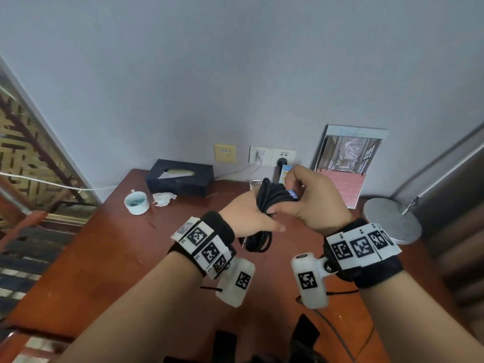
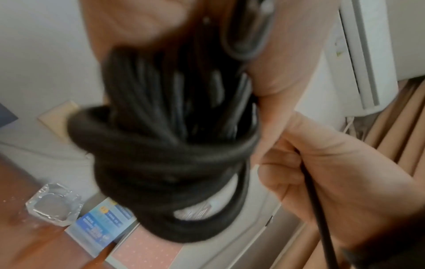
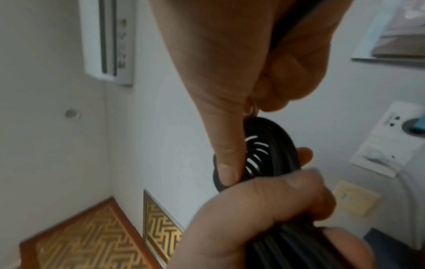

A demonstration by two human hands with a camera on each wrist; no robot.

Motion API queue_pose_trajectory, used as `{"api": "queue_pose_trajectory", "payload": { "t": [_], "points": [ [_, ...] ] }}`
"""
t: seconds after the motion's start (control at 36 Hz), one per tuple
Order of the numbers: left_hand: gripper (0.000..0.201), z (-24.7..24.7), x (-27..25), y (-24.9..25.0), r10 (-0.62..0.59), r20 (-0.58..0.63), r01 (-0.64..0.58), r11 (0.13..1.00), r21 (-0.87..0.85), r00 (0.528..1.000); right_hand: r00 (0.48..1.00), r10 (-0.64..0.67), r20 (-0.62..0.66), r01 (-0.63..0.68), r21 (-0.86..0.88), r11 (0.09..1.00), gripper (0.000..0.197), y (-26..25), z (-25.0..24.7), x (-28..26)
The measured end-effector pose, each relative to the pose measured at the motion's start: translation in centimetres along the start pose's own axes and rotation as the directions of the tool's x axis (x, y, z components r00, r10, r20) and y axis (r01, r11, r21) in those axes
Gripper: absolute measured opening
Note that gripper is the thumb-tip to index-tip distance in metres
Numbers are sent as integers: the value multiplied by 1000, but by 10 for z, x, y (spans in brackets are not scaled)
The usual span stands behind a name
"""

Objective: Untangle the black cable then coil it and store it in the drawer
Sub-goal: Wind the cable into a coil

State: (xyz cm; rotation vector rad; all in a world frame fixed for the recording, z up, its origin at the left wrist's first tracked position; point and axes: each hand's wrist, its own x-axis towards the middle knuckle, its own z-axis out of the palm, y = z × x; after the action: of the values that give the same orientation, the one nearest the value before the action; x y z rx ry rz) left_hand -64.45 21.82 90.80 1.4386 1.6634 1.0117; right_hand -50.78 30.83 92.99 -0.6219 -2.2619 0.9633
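Gripping coiled black cable [image 1: 272, 197], L hand [image 1: 246, 218] & R hand [image 1: 314, 200]; cable ends mostly hidden.

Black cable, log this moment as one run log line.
black cable: coiled bundle, in air over table | left hand: grips bundle | right hand: wraps end round it | drawer: unseen

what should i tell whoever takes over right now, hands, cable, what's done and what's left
Left hand: grips the black cable bundle, held above the desk.
Right hand: pinches the loose end, winding it around the bundle.
Done: the cable looks untangled and coiled; wraps already circle the bundle.
Left: finish the wrap and put the coil in the drawer, which is not in view.
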Motion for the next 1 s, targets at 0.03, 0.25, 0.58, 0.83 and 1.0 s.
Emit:
{"api": "queue_pose_trajectory", "payload": {
  "t": [0.03, 0.25, 0.58, 0.83, 1.0],
  "points": [
    [30, -1, 0, 0, -10, -23, 11, 1000, 9, 1000, 1000, 8, 13, -8, 63, 998, 43, 0, 0, 0],
    [13, -12, -5, 6, -291, -249, 130, 849, -512, 924, 996, 70, 52, -84, 340, 937, 27, 3, -5, -5],
    [19, -7, -12, 5, -354, -14, 181, 511, -840, 935, 981, 93, -171, -55, 219, 974, 28, 12, 5, -1],
    [24, -2, -16, 5, -313, -69, 143, 608, -781, 947, 983, 59, -176, -36, 129, 991, 15, 7, 22, -2],
    [8, 1, -15, 9, -311, -119, 116, 641, -759, 943, 986, -50, -158, 56, 33, 998, 12, 5, 23, 2]
  ]
}}
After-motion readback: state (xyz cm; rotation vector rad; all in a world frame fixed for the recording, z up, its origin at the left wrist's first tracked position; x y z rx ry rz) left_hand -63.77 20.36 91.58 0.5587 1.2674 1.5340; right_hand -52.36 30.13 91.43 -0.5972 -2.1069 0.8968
